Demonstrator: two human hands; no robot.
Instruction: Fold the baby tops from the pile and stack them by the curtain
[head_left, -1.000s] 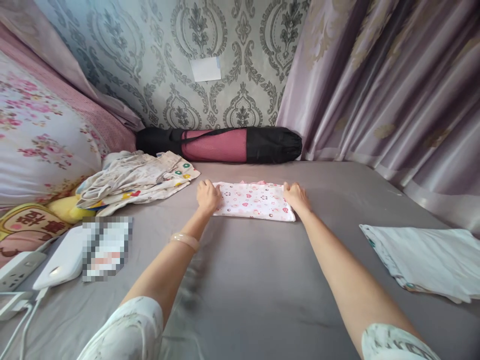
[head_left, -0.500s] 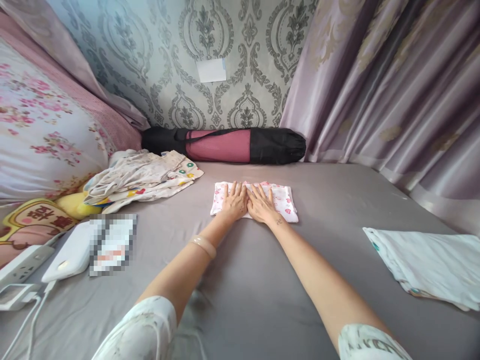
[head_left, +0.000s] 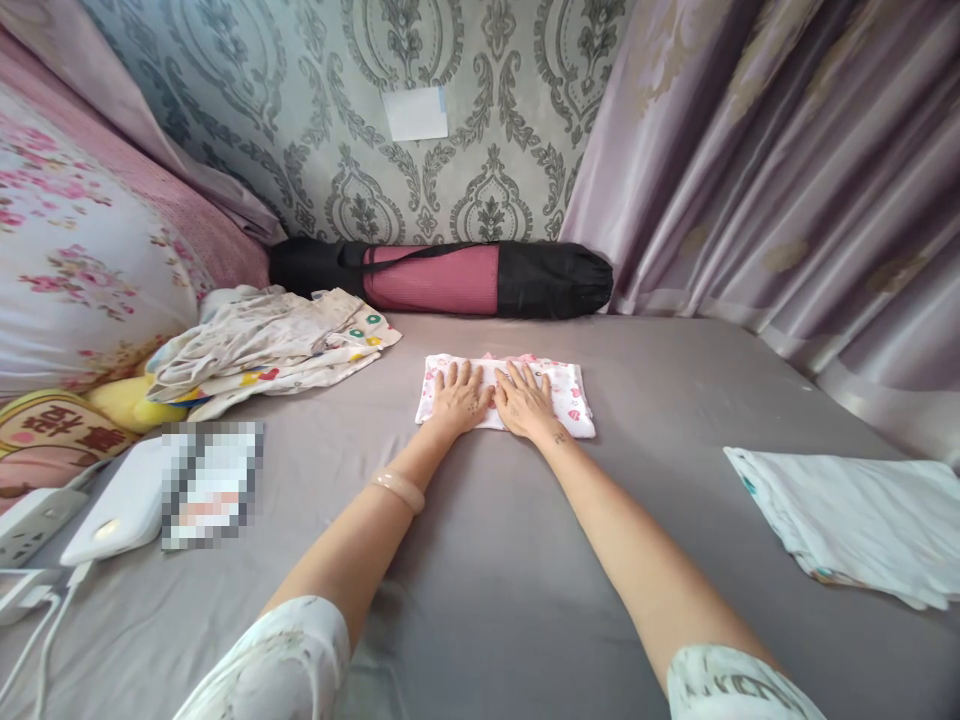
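Note:
A white cloth with pink and red prints (head_left: 568, 392), folded into a flat rectangle, lies on the grey sheet (head_left: 495, 560). My left hand (head_left: 459, 396) rests palm down on its left half, fingers spread. On the middle of the cloth, just right of it, my right hand (head_left: 523, 400) also lies flat with its fingers apart. A small gap separates the two hands, and neither grips anything.
At the right lies a folded white cloth (head_left: 862, 515). A crumpled patterned garment (head_left: 277, 345) is at the left, near a yellow plush (head_left: 135, 402), a white power bank (head_left: 131, 500) and a power strip (head_left: 37, 520). A rolled mat (head_left: 435, 280) lies along the wall.
My left hand has slid slightly left over the cloth, away from my right hand, and a gap has opened between them. The view has shifted a little.

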